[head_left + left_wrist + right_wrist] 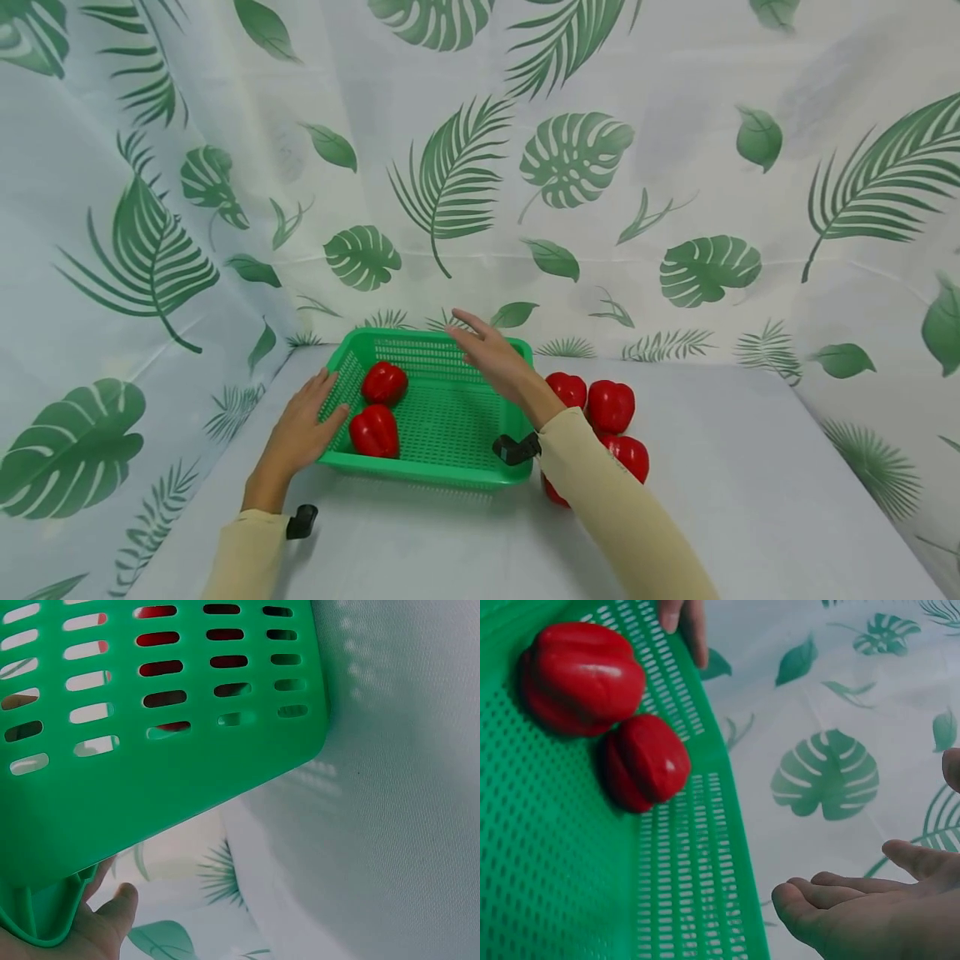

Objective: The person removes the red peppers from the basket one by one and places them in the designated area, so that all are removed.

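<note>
A green plastic basket (442,477) with slotted walls stands on the table and holds two red bell peppers at its left end. One bell pepper (385,383) lies farther back, the other bell pepper (374,432) nearer the front. My left hand (300,425) is at the basket's left rim, its fingers extended along it and the thumb spread. Over the right back part of the basket hovers my right hand (495,354), fingers extended and nothing in it. In the right wrist view, the right hand (885,904) appears beside the basket's rim, palm up in that picture.
Several more red bell peppers (611,407) lie on the white table (750,483) right of the basket, partly hidden by my right forearm. A leaf-patterned white curtain (465,200) stands behind the table and along its sides.
</note>
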`<act>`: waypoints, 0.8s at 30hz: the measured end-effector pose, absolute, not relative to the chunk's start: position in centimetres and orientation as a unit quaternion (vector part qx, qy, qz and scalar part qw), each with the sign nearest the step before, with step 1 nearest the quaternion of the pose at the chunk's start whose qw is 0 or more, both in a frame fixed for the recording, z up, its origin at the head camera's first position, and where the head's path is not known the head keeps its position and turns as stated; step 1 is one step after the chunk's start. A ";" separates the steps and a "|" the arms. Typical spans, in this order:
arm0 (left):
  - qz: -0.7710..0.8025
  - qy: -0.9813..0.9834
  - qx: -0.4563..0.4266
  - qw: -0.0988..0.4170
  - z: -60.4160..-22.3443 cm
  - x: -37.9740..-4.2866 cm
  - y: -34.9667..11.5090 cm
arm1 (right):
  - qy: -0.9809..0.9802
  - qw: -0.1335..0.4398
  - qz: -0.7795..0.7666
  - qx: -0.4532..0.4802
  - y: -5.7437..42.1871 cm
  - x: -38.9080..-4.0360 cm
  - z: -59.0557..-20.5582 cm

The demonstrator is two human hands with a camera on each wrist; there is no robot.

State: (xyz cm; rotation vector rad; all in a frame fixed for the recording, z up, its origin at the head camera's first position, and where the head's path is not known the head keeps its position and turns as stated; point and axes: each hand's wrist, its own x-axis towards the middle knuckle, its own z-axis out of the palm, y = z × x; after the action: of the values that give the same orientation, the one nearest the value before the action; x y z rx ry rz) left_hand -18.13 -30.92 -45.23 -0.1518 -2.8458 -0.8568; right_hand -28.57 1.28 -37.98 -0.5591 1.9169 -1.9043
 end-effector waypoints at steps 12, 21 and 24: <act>-0.287 -0.952 -0.058 0.092 -45.0 -18.4 -31.0 | 0.689 0.214 -0.669 -0.181 -2.6 -29.7 -38.4; -0.280 -0.956 -0.041 0.083 -45.5 -18.5 -30.8 | 0.700 0.241 -0.653 -0.157 -5.1 -30.8 -39.9; -0.278 -0.956 -0.040 0.088 -45.4 -18.4 -30.8 | 0.702 0.249 -0.647 -0.160 -5.7 -31.0 -40.2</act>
State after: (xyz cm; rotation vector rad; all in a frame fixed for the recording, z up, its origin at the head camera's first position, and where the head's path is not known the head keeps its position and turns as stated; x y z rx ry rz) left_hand -18.44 -30.84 -45.42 -0.1205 -2.8456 -0.8288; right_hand -30.99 -5.71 -40.25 -0.4371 1.9130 -1.7637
